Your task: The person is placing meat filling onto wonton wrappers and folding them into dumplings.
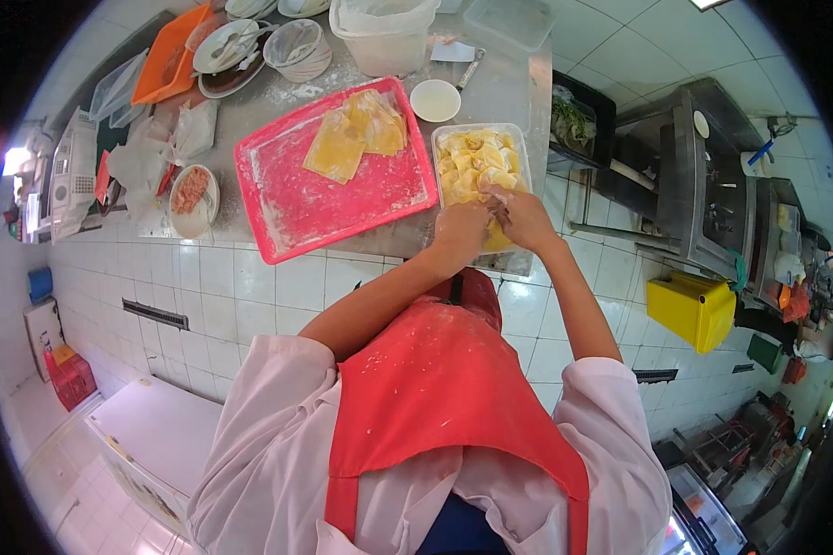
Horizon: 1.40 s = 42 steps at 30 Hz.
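My left hand (464, 232) and my right hand (523, 216) meet over the near half of a clear plastic container (525, 149) of folded yellow dumplings (479, 161). Their fingertips come together; whether a dumpling is between them is hidden. To the left lies a pink plastic tray (340, 211) dusted with flour, with yellow dough wrappers (337, 147) spread in its upper right part. A small white bowl (435, 101) of pale liquid stands behind the container. Farther left, a white bowl (198, 223) holds minced meat (190, 191) and what looks like a utensil.
Along the metal table's back stand a large white tub (385, 45), a floury clear tub (297, 52), stacked plates (225, 45) and an orange basket (166, 55). A marker (470, 69) lies by white paper. Right of the table are a black crate (600, 107) and a yellow bin (687, 312).
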### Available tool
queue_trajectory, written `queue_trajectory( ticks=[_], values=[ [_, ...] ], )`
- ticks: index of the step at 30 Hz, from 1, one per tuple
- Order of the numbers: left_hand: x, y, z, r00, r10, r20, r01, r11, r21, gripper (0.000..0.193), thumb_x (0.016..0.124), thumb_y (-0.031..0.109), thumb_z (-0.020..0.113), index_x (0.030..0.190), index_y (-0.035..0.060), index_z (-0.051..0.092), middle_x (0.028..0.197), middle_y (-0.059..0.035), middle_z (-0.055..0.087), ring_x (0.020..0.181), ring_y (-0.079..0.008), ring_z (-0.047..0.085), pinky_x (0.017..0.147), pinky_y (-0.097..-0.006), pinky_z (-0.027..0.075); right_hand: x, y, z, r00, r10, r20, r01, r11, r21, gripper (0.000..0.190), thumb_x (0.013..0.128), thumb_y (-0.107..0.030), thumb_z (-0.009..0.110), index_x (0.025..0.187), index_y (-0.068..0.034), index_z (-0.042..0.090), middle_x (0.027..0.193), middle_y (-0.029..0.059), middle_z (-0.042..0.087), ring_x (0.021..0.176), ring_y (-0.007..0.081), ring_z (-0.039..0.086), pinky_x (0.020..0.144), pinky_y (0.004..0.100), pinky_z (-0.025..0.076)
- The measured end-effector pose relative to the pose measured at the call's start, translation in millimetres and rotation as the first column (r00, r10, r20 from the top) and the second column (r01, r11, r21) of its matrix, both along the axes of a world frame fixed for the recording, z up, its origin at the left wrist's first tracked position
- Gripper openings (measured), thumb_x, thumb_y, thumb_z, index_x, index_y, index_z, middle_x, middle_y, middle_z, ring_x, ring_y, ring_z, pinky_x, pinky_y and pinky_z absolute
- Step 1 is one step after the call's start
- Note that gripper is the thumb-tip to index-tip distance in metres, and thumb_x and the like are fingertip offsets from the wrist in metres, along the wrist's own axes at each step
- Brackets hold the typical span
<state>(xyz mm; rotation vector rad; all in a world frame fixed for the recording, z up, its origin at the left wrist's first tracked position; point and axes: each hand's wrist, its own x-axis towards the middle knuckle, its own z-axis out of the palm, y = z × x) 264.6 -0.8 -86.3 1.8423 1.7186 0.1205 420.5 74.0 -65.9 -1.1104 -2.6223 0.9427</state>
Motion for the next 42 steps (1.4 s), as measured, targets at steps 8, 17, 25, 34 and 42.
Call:
queue_trajectory(
  ticks=[8, 17, 25, 34, 42],
  values=[
    [-12, -7, 12, 0.995, -0.102, 0.010, 0.100, 0.986, 0.131, 0.028, 0.080, 0.023, 0.076, 0.099, 0.0040, 0.069, 0.094, -0.0155, 0.072, 0.090, -0.0355, 0.071, 0.078, -0.0466, 0.056, 13, -39, -2, 0.980, -0.128, 0.153, 0.135, 0.990, -0.036, 0.027, 0.089, -0.009, 0.062, 0.115, -0.008, 0.056, 0.096, 0.0178, 0.069, 0.091, 0.0371, 0.068, 0.077, 0.0493, 0.054],
    [-75, -10, 18, 0.931, 0.308, 0.196, -0.350, 0.906, 0.237, 0.035, 0.086, 0.030, 0.070, 0.102, 0.0001, 0.065, 0.101, -0.0223, 0.068, 0.094, -0.0403, 0.067, 0.082, -0.0498, 0.054, 9, -13, -2, 0.800, -0.590, -0.106, 0.598, 0.772, 0.218, 0.045, 0.088, -0.020, 0.070, 0.126, -0.004, 0.053, 0.105, 0.0190, 0.072, 0.094, 0.0396, 0.070, 0.083, 0.0467, 0.054],
    [-70, 3, 1, 0.924, 0.331, 0.194, -0.360, 0.922, 0.142, 0.035, 0.085, 0.028, 0.070, 0.100, -0.0019, 0.062, 0.098, -0.0243, 0.067, 0.094, -0.0429, 0.066, 0.081, -0.0521, 0.052, 17, 11, -33, 0.687, -0.722, -0.088, 0.713, 0.692, -0.112, 0.058, 0.084, -0.010, 0.070, 0.139, -0.004, 0.053, 0.100, 0.0210, 0.074, 0.085, 0.0310, 0.073, 0.076, 0.0390, 0.056],
    [-73, -6, 14, 0.567, 0.481, 0.668, -0.532, 0.834, -0.148, 0.057, 0.083, 0.028, 0.075, 0.126, -0.0044, 0.055, 0.114, -0.0210, 0.065, 0.101, -0.0311, 0.067, 0.087, -0.0425, 0.053, 14, -9, 73, 0.665, -0.724, -0.184, 0.690, 0.690, -0.218, 0.056, 0.084, 0.000, 0.069, 0.139, -0.002, 0.054, 0.087, 0.0111, 0.076, 0.067, 0.0147, 0.068, 0.065, 0.0297, 0.053],
    [-140, -14, 38, -0.241, 0.300, 0.923, -0.556, 0.737, -0.385, 0.066, 0.077, 0.017, 0.060, 0.137, -0.0095, 0.048, 0.131, -0.0171, 0.061, 0.116, -0.0231, 0.063, 0.101, -0.0344, 0.049, -88, 51, 116, 0.861, -0.417, -0.290, 0.399, 0.909, -0.122, 0.046, 0.086, -0.009, 0.072, 0.130, -0.005, 0.062, 0.106, 0.0158, 0.074, 0.089, 0.0216, 0.072, 0.072, 0.0337, 0.058]
  ],
)
